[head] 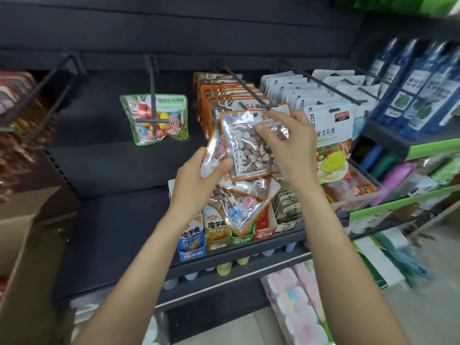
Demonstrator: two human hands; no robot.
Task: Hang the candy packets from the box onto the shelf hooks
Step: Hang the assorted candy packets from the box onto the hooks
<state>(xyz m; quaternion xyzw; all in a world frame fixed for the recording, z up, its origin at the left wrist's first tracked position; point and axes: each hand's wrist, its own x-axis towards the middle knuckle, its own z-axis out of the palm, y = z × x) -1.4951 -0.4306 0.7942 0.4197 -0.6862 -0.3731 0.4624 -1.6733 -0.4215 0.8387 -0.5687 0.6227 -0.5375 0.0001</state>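
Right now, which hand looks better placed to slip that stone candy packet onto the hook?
The right hand: it pinches the front orange-edged packet just below the hook, while the left hand grips the spare packets lower down.

Several orange-edged candy packets (249,148) with clear windows showing pebble-like sweets sit fanned at the frame's centre, the front one upright with its hang hole just below the tip of a dark shelf hook (249,89) at 12 o'clock. More identical packets hang behind on that hook. A cardboard box (27,245) sits at 8 o'clock.
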